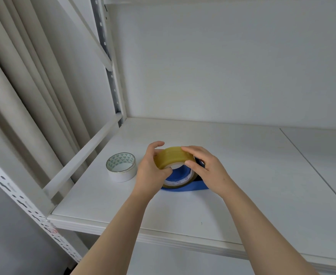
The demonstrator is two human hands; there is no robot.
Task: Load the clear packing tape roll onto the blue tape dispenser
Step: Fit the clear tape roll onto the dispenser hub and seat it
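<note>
Two bare forearms reach in over the front edge of the white shelf board [242,165]. The left hand [150,171] and right hand [206,167] both curl fingers and thumb round the yellowish clear packing tape roll [173,156]. They hold it tilted over the blue plastic tape dispenser [185,186], which lies flat on the shelf, blue showing through the core. The step looks like seating the roll, which next needs levelling and pressing down. A white paper-backed tape roll [121,167] lies just left.

Yellowish clear tape roll [172,156], blue dispenser [185,186], white roll [121,167] w/ green-triangle liner.
</note>
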